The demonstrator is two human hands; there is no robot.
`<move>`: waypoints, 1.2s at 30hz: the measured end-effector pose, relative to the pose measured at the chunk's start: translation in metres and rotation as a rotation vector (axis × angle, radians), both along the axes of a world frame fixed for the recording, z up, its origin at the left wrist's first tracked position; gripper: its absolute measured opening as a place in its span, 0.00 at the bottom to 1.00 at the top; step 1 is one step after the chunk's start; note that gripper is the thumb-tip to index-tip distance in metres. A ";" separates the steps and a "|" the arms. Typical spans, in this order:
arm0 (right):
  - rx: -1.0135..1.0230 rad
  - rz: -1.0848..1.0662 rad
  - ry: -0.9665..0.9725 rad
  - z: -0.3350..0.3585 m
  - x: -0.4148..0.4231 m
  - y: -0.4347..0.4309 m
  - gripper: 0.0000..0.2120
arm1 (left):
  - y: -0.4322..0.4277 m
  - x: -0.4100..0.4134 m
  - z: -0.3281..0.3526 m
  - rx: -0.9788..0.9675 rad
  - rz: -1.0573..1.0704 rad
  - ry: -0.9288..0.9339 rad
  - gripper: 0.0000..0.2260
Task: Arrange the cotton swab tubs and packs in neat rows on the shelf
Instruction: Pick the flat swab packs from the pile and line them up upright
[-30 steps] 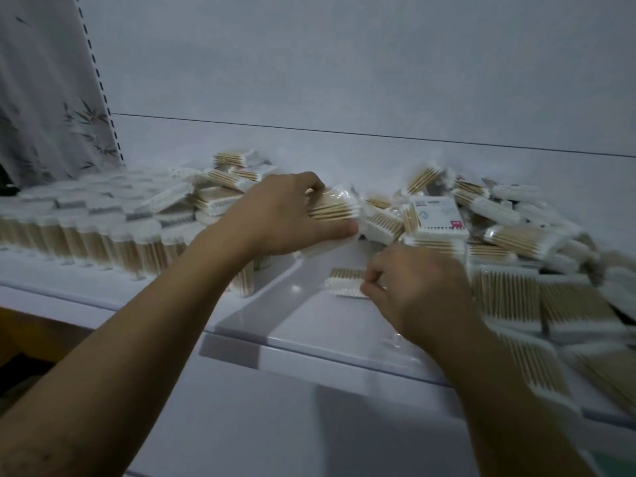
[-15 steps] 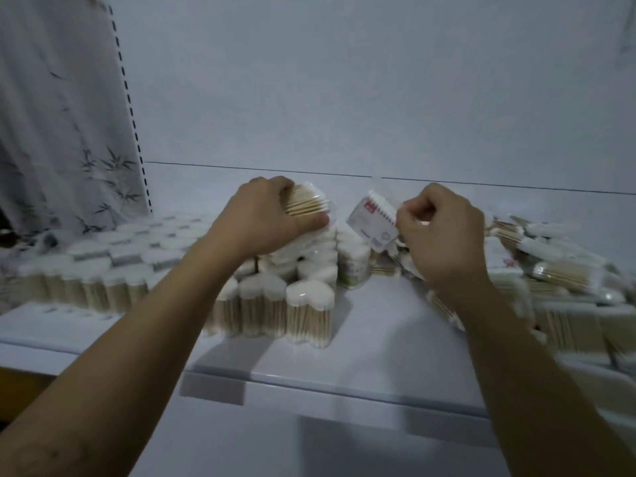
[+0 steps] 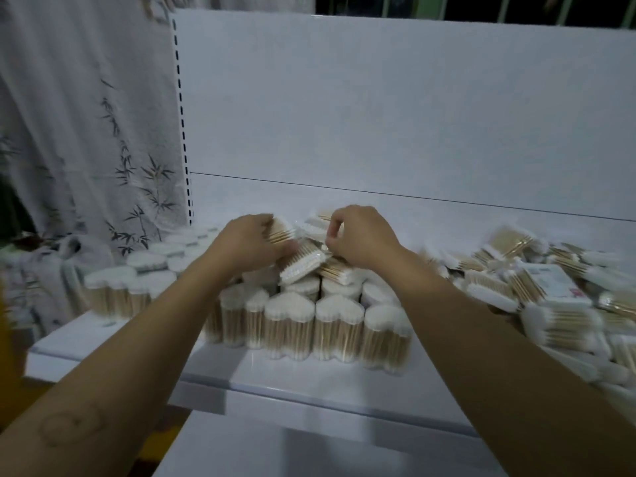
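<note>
We see a white back panel [image 3: 378,115] and a bamboo-print curtain [image 3: 86,132] off the left edge of the shelf [image 3: 309,376]. An unsorted pile of flat swab packs [image 3: 537,294] covers the right end of the surface. Heart-shaped swab tubs [image 3: 337,325] stand upright in rows from the left end to mid-shelf, front row near the front edge. Both hands are above the tubs, toward the back. We tag the left hand [image 3: 249,244] grasping a first pack [image 3: 281,233], fingers curled round it. The right hand [image 3: 361,241] pinches a second pack [image 3: 311,226]. A tilted pack [image 3: 303,265] lies on the tub tops between them
</note>
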State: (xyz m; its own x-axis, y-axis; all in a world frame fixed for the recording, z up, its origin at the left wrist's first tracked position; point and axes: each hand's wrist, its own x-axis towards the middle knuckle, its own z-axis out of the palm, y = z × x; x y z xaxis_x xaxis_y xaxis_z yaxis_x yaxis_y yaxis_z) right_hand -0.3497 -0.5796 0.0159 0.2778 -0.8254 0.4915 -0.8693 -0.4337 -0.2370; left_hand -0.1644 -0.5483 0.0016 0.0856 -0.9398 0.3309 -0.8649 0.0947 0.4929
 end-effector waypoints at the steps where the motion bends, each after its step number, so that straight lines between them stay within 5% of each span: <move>1: 0.041 -0.006 0.009 -0.003 0.001 0.001 0.03 | 0.000 0.005 -0.002 0.018 -0.006 -0.009 0.38; 5: 0.041 0.006 -0.051 -0.005 0.000 0.008 0.08 | -0.003 0.022 -0.009 0.009 0.006 -0.080 0.49; 8: 0.012 0.027 -0.082 -0.002 -0.003 0.014 0.10 | -0.003 0.025 -0.012 -0.022 -0.047 -0.097 0.41; 13: 0.049 0.058 -0.046 -0.004 -0.012 0.030 0.13 | -0.003 0.029 -0.016 -0.069 -0.051 -0.126 0.45; 19: 0.027 0.052 -0.033 -0.011 -0.036 0.045 0.15 | 0.004 0.002 -0.015 -0.273 -0.112 -0.158 0.33; 29: -0.045 -0.168 0.140 -0.018 -0.125 0.070 0.21 | 0.018 -0.120 -0.004 -0.384 -0.625 -0.415 0.28; 36: -0.018 -0.342 0.150 -0.008 -0.214 0.096 0.21 | 0.009 -0.195 -0.014 -0.318 -0.622 -0.472 0.25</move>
State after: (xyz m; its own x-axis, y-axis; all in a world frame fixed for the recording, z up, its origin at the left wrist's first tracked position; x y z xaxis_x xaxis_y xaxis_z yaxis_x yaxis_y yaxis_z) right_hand -0.5638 -0.4840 0.0080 0.0579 -0.8745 0.4816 -0.9892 -0.1153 -0.0905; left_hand -0.3594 -0.5394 -0.0120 -0.6305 -0.6259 0.4591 -0.7179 0.6951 -0.0383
